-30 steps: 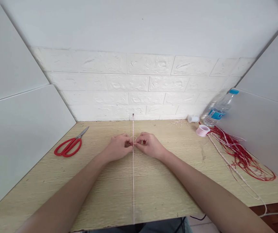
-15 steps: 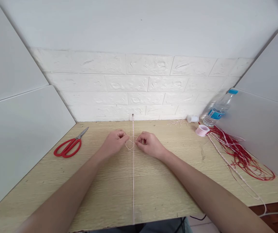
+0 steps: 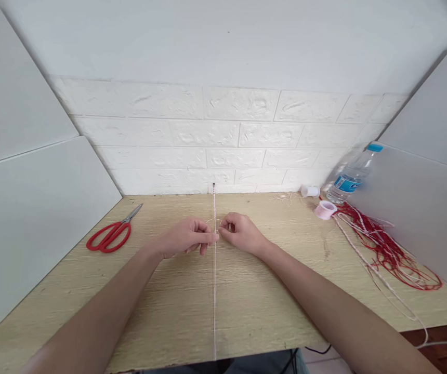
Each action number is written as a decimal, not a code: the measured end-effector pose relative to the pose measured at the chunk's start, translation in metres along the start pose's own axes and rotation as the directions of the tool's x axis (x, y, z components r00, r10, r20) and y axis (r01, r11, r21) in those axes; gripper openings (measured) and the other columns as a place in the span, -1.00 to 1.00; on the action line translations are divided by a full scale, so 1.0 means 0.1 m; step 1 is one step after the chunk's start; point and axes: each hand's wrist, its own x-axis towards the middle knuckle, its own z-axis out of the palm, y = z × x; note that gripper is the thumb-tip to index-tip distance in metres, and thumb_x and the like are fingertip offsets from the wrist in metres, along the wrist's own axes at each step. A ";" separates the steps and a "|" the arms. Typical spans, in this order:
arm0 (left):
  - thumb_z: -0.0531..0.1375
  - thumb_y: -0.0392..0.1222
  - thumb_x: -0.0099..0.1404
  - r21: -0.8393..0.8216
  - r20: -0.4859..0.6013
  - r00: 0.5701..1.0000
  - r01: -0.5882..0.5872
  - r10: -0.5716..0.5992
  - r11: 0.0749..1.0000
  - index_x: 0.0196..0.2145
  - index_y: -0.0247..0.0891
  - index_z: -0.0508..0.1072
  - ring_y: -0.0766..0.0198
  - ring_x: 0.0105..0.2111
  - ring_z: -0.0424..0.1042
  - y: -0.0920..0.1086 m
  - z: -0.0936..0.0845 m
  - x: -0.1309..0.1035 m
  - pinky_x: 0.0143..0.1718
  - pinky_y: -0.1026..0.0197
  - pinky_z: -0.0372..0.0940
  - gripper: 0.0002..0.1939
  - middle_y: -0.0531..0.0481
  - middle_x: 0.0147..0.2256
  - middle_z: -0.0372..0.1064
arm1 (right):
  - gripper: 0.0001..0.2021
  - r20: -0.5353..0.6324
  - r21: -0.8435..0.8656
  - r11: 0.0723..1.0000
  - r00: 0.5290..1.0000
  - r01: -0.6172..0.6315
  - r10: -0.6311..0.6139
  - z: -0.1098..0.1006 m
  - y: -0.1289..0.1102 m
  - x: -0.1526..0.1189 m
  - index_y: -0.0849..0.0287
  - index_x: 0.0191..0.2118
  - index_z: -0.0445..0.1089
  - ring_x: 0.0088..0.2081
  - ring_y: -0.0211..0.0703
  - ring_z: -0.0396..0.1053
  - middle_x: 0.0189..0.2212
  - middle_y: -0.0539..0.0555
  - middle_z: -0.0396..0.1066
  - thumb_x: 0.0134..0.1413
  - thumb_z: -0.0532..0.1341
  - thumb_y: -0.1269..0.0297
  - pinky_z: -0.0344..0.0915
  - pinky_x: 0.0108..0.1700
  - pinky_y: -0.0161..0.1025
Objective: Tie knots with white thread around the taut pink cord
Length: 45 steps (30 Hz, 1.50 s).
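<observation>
A pale pink cord (image 3: 214, 291) runs taut from a small hole in the wall to the table's front edge. Its far stretch is a braided length (image 3: 214, 205). Around the cord, a thin thread loop (image 3: 211, 220) spans the gap between my hands. My left hand (image 3: 192, 236) has its thumb stretched across to the cord, its fingers curled beneath and closed on the thread; the exact grip is partly hidden. On the other side, my right hand (image 3: 239, 231) pinches the thread between thumb and forefinger, close beside the cord.
Red-handled scissors (image 3: 110, 235) lie at the left. Toward the right stand a pink thread spool (image 3: 325, 209), a white spool (image 3: 310, 191) and a water bottle (image 3: 348, 176). Red cords (image 3: 391, 249) and a pink braided cord (image 3: 358, 250) are heaped near the right panel.
My left hand has shifted toward me and right, its thumb now reaching the cord. The thread loop has become smaller and partly covered. My right hand has barely moved.
</observation>
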 end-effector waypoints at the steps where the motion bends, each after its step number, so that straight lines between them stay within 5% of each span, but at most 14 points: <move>1: 0.17 0.10 0.14 0.002 0.059 0.998 0.018 -0.018 1.000 -0.52 -0.29 0.38 0.46 -0.68 0.05 0.01 0.00 -0.01 -0.67 0.32 -0.08 -0.64 0.04 -0.60 0.32 | -0.93 -0.001 0.002 1.000 1.000 0.004 -0.004 0.00 0.00 0.00 0.22 -0.43 0.37 -0.46 -0.33 0.20 -0.50 -0.02 0.31 0.02 0.15 0.39 0.09 -0.44 -0.36; 9: 0.18 0.15 0.14 0.112 0.286 0.955 0.045 -0.075 0.993 -0.45 -0.27 0.49 0.44 -0.72 0.05 0.06 0.05 -0.06 -0.70 0.32 -0.11 -0.61 0.11 -0.73 0.14 | -0.93 -0.001 -0.005 1.000 1.000 0.022 -0.022 0.01 0.01 0.00 0.22 -0.43 0.36 -0.47 -0.34 0.20 -0.50 -0.03 0.31 0.02 0.15 0.39 0.10 -0.43 -0.37; 16: 0.09 0.23 0.15 0.205 0.047 0.974 0.206 -0.220 0.957 -0.44 -0.27 0.50 0.44 -0.75 0.02 -0.07 0.05 0.02 -0.73 0.30 -0.10 -0.52 0.06 -0.70 0.24 | -0.92 0.009 0.017 0.999 0.999 0.036 -0.037 0.00 0.00 0.00 0.22 -0.45 0.35 -0.46 -0.34 0.19 -0.50 -0.03 0.30 0.02 0.15 0.38 0.10 -0.43 -0.37; 23: 0.13 0.09 0.14 0.177 0.093 0.976 0.179 -0.197 0.968 -0.46 -0.25 0.49 0.44 -0.75 0.02 -0.10 0.02 0.04 -0.74 0.32 -0.09 -0.66 0.07 -0.70 0.24 | -0.93 0.024 0.017 1.000 1.000 0.018 -0.018 0.00 0.00 0.01 0.22 -0.44 0.34 -0.48 -0.34 0.19 -0.51 -0.03 0.30 0.02 0.14 0.39 0.09 -0.44 -0.37; 28: 0.14 0.09 0.16 0.223 0.258 0.943 0.154 -0.211 0.963 -0.41 -0.24 0.54 0.45 -0.78 -0.01 0.02 -0.01 -0.06 -0.76 0.32 -0.12 -0.66 0.09 -0.72 0.20 | -0.92 0.019 0.014 1.000 1.000 0.008 -0.009 0.00 0.00 0.01 0.22 -0.45 0.34 -0.47 -0.34 0.19 -0.50 -0.02 0.31 0.02 0.14 0.39 0.09 -0.43 -0.37; 34: 0.11 0.16 0.19 0.170 0.525 0.827 0.130 -0.201 0.977 -0.25 -0.23 0.57 0.44 -0.81 -0.04 0.19 -0.10 -0.23 -0.76 0.29 -0.16 -0.57 0.05 -0.73 0.24 | -0.91 0.016 0.024 1.000 1.000 0.017 -0.017 0.00 0.02 0.01 0.21 -0.46 0.33 -0.48 -0.34 0.19 -0.51 -0.04 0.31 0.02 0.14 0.38 0.09 -0.45 -0.37; 36: 0.06 0.19 0.22 0.165 0.442 0.875 0.136 -0.196 0.977 -0.28 -0.23 0.57 0.45 -0.80 -0.06 0.18 -0.13 -0.22 -0.75 0.29 -0.17 -0.52 0.05 -0.74 0.22 | -0.91 0.021 0.032 0.999 1.000 0.011 -0.012 0.00 0.02 0.01 0.22 -0.45 0.34 -0.48 -0.34 0.19 -0.51 -0.03 0.31 0.02 0.14 0.38 0.09 -0.45 -0.37; 39: 0.04 0.26 0.19 0.161 0.138 0.968 0.188 -0.211 0.969 -0.38 -0.23 0.57 0.44 -0.78 -0.06 0.12 -0.15 -0.15 -0.74 0.30 -0.17 -0.48 0.09 -0.77 0.08 | -0.92 0.035 0.051 0.999 0.999 0.005 -0.007 0.00 0.01 0.01 0.22 -0.44 0.35 -0.49 -0.34 0.19 -0.52 -0.03 0.30 0.03 0.14 0.38 0.09 -0.47 -0.37; 41: 0.08 0.29 0.13 0.169 -0.015 0.968 0.248 -0.249 0.954 -0.37 -0.21 0.55 0.45 -0.76 -0.05 0.08 -0.11 -0.09 -0.74 0.32 -0.15 -0.49 0.10 -0.74 0.10 | -0.91 0.040 0.055 0.998 0.999 0.010 -0.012 0.00 0.01 0.00 0.22 -0.44 0.35 -0.50 -0.34 0.18 -0.53 -0.04 0.30 0.03 0.14 0.37 0.08 -0.47 -0.37; 45: 0.12 0.27 0.10 0.234 -0.036 0.963 0.268 -0.267 0.935 -0.44 -0.25 0.52 0.42 -0.73 0.05 0.02 0.00 -0.01 -0.71 0.32 -0.08 -0.50 0.05 -0.69 0.21 | -0.91 0.042 0.051 0.999 0.999 0.015 -0.017 0.00 0.01 0.00 0.22 -0.46 0.34 -0.50 -0.35 0.18 -0.53 -0.04 0.28 0.02 0.14 0.37 0.08 -0.47 -0.37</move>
